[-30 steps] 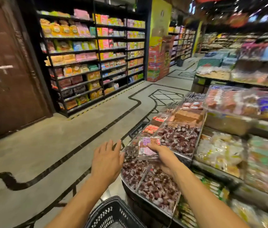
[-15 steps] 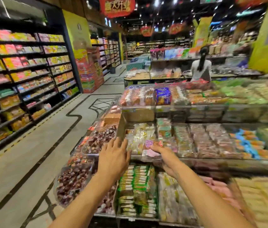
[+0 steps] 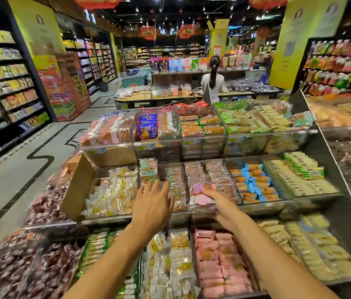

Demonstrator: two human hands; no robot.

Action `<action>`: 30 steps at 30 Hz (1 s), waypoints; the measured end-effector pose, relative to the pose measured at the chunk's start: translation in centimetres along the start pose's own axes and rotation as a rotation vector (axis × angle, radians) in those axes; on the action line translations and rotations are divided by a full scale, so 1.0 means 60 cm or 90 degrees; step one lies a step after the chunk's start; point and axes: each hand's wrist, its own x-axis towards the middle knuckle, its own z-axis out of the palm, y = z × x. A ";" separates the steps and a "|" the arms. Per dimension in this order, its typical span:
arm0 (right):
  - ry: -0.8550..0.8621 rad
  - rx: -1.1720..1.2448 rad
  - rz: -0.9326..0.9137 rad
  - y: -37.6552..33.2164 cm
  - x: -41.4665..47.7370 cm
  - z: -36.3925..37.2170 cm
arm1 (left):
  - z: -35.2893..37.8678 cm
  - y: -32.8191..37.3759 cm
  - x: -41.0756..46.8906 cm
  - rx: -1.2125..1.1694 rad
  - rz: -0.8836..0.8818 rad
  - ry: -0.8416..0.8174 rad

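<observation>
The right hand (image 3: 222, 207) holds a clear snack packet (image 3: 201, 194) with a purple-and-pink label. The thumb is pressed flat on top; the fingers beneath are hidden, but they most likely curl under to support it. It is held label up and nearly level just above the middle tier of the stepped display stand (image 3: 340, 212), over the compartment of brown wrapped pastries (image 3: 215, 171). Blue-wrapped cakes (image 3: 253, 184) sit in the next compartment to its right. The flat, face-up grip probably keeps the printed side readable and lets the packet be laid down or compared with the stock below; which of the two is intended I cannot tell. The left hand (image 3: 151, 205) holds nothing. Its fingers are spread and fairly straight, and it hovers palm down over the neighbouring compartment of small packets, seemingly ready to steady or part them; whether it touches them is unclear. The tiers slope toward the aisle so every row faces the shopper, with pink packets (image 3: 215, 255) on the lowest level. A cardboard box (image 3: 77, 190) of pale wrapped sweets stands at the left end, its flap up. A person in a white top (image 3: 212, 83) stands well beyond.
</observation>
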 end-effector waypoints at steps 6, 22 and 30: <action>0.026 -0.002 -0.017 -0.005 0.108 -0.074 | 0.066 0.032 0.105 -0.011 0.025 -0.024; 0.122 -0.141 -0.131 -0.081 0.371 -0.062 | 0.234 0.024 0.374 -0.349 -0.101 -0.135; 0.102 -0.273 -0.184 -0.115 0.492 -0.048 | 0.319 0.047 0.519 -0.579 -0.206 -0.100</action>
